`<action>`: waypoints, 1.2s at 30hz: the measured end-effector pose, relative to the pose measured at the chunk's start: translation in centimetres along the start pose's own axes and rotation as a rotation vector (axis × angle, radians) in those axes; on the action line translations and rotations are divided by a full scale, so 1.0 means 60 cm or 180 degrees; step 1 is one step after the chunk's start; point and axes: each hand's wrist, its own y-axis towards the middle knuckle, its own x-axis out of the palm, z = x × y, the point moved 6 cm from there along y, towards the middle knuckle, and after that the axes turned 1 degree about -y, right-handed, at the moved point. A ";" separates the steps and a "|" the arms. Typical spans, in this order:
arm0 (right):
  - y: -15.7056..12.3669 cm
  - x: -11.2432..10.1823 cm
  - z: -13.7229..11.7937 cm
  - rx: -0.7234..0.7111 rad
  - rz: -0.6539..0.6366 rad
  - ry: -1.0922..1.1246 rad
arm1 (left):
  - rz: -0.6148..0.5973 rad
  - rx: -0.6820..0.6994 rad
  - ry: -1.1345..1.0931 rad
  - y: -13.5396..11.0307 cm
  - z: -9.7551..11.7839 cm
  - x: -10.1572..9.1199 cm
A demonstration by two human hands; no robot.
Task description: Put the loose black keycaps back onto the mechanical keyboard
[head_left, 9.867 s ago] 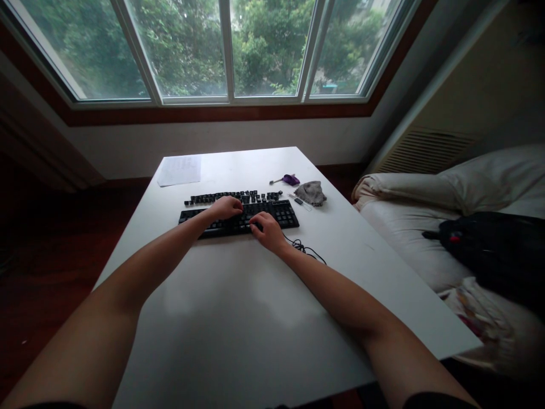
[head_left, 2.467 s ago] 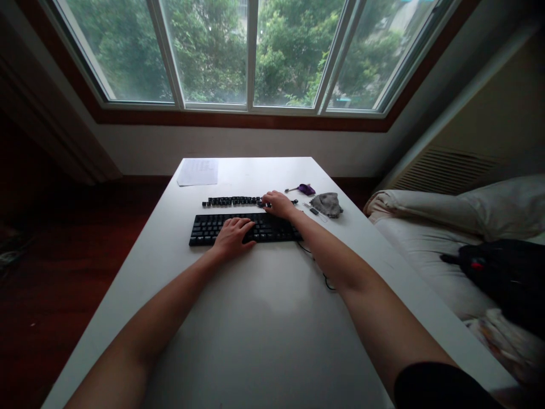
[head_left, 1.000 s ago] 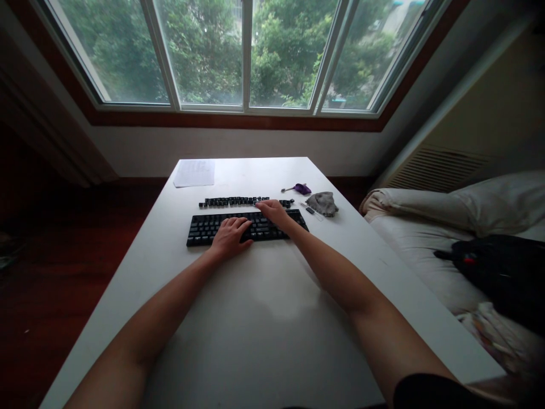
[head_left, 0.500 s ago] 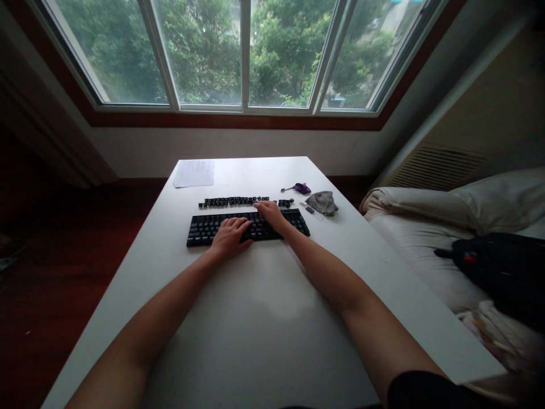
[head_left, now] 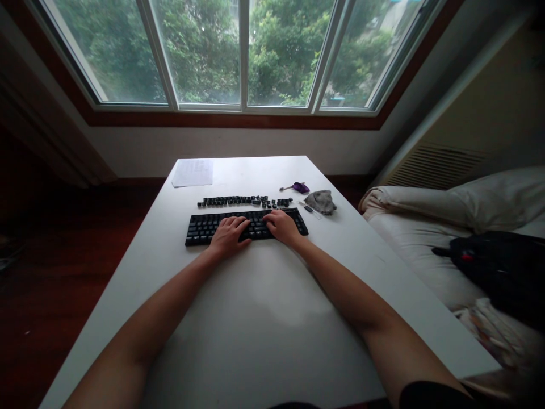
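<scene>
A black keyboard lies across the white table in front of me. My left hand rests flat on its middle, fingers stretched out and slightly apart, holding nothing. Over the right half of the keyboard is my right hand, its thumb and fingertips drawn together at the keys. Whatever is between those fingertips is too small to make out. Just behind the keyboard, loose black keycaps stand in a long row, with a smaller group of keycaps at the right end.
To the right of the keycaps lie a crumpled grey cloth, a small dark tool with thin wire, and a purple-handled brush. Paper sheets lie at the table's far left. A sofa holding a black bag stands right.
My right hand has come back from the keycap row toward me and slightly right, onto the keyboard, uncovering keycaps behind. My left hand stays in place on the keyboard.
</scene>
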 end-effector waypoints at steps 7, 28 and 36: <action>-0.005 0.000 -0.011 -0.0087 -0.0005 -0.0302 | 0.0021 0.0032 0.0023 0.000 0.004 -0.003; 0.121 0.005 0.058 0.0418 -0.0309 -0.1086 | -0.0381 0.0551 -0.0045 0.004 0.034 0.013; 0.160 0.033 0.062 -0.0092 -0.0443 -0.1448 | -0.0343 0.0511 -0.0015 -0.001 0.037 0.014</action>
